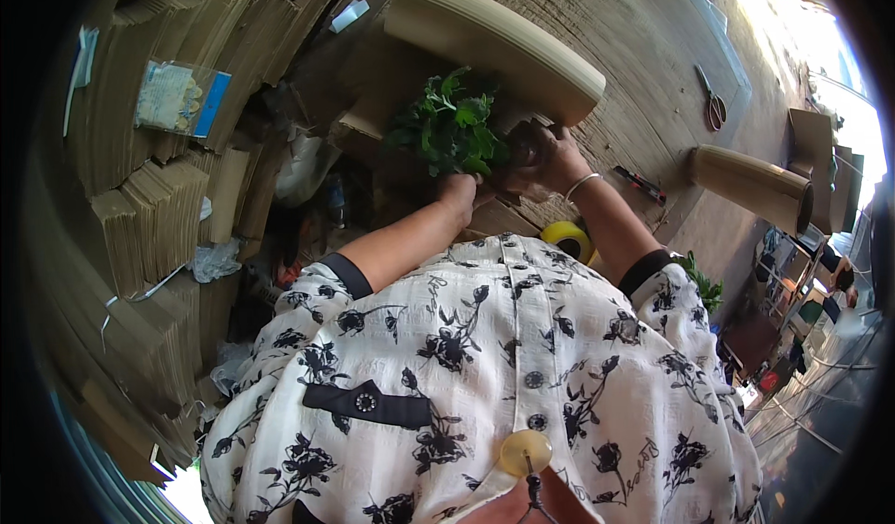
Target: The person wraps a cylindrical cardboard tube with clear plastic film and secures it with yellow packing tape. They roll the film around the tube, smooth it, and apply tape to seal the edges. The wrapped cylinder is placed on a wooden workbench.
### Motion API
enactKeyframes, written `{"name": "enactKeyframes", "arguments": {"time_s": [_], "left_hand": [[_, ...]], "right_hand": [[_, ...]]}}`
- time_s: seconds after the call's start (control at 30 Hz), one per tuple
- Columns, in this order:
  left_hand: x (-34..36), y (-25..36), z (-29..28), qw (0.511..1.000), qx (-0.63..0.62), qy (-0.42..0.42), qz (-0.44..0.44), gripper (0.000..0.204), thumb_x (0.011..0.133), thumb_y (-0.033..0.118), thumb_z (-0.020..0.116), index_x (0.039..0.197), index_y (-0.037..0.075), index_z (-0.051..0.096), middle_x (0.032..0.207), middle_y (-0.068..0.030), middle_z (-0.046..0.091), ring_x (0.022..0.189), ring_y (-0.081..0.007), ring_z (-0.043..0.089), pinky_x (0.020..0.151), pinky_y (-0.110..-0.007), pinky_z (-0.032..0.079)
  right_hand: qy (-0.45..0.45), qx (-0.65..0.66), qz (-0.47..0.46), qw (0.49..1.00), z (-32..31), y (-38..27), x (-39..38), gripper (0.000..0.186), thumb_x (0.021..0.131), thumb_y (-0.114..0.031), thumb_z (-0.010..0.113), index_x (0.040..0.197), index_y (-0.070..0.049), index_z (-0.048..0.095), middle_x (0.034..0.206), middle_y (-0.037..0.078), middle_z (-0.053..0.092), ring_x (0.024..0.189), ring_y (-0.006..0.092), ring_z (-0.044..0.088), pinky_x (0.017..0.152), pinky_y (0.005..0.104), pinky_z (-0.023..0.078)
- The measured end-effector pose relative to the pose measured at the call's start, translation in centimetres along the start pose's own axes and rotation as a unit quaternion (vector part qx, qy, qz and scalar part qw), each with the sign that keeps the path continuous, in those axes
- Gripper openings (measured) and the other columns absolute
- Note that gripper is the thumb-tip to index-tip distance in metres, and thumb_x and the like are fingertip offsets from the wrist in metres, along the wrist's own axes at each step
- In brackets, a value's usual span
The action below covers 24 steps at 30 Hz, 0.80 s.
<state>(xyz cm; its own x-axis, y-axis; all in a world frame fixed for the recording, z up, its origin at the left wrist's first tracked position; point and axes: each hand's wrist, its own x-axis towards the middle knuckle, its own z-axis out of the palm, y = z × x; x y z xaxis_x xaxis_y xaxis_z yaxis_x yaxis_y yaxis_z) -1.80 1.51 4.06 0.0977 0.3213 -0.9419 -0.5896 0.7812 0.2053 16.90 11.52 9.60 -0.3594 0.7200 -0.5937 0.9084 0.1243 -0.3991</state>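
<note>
A leafy green plant [452,121] lies tilted in front of me, its leaves pointing left. A dark, rounded, pot-like piece [527,146] is at its right end, in shadow. My right hand [564,162], with a bangle at the wrist, is closed round that dark piece. My left hand [459,196] is closed at the lower edge of the leaves; its fingertips are partly hidden. Just beyond both hands lies a large curved cardboard sleeve [494,44]. A yellow tape roll [567,238] sits near my body, below the right wrist.
On the wooden table [643,67] lie scissors [712,104] and a utility knife [640,185]. Another cardboard sleeve [750,188] is at the right. Stacked flat cardboard [154,212] fills the left, with a clear packet [182,100] on it. More green leaves [701,283] show beside my right sleeve.
</note>
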Motion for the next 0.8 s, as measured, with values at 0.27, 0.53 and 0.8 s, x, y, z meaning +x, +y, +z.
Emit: {"name": "enactKeyframes", "arguments": {"time_s": [0.27, 0.53, 0.8], "left_hand": [[0.2, -0.1, -0.1, 0.999, -0.03, -0.027, -0.004, 0.024, 0.093, 0.001, 0.052, 0.114, 0.008, 0.061, 0.113, -0.0095, 0.06, 0.102, -0.0265, 0.062, 0.084, -0.048, 0.064], [1.4, 0.6, -0.8, 0.994, -0.063, -0.055, -0.068, 0.016, 0.099, 0.005, 0.051, 0.111, 0.001, 0.062, 0.11, -0.0135, 0.064, 0.101, -0.0293, 0.064, 0.087, -0.046, 0.059], [-6.1, 8.5, 0.6, 0.971, 0.165, -0.175, -0.018, 0.012, 0.1, 0.009, 0.059, 0.108, 0.003, 0.066, 0.099, -0.0101, 0.07, 0.088, -0.0219, 0.069, 0.083, -0.036, 0.061]], "right_hand": [[0.171, -0.017, 0.022, 0.985, 1.7, -4.2, -3.9, 0.099, 0.065, -0.035, 0.093, 0.147, -0.005, 0.048, 0.138, 0.022, 0.05, 0.126, 0.0434, 0.054, 0.103, 0.0488, 0.049], [0.23, -0.116, 0.031, 0.966, 4.7, -5.8, -4.7, 0.125, 0.061, -0.046, 0.092, 0.161, -0.007, 0.028, 0.157, 0.024, 0.036, 0.148, 0.0424, 0.032, 0.121, 0.0605, 0.022], [0.273, -0.081, 0.024, 0.958, 2.7, -5.7, -2.9, 0.103, 0.072, -0.037, 0.084, 0.159, -0.011, 0.035, 0.146, 0.02, 0.045, 0.136, 0.04, 0.042, 0.112, 0.0586, 0.03]]}}
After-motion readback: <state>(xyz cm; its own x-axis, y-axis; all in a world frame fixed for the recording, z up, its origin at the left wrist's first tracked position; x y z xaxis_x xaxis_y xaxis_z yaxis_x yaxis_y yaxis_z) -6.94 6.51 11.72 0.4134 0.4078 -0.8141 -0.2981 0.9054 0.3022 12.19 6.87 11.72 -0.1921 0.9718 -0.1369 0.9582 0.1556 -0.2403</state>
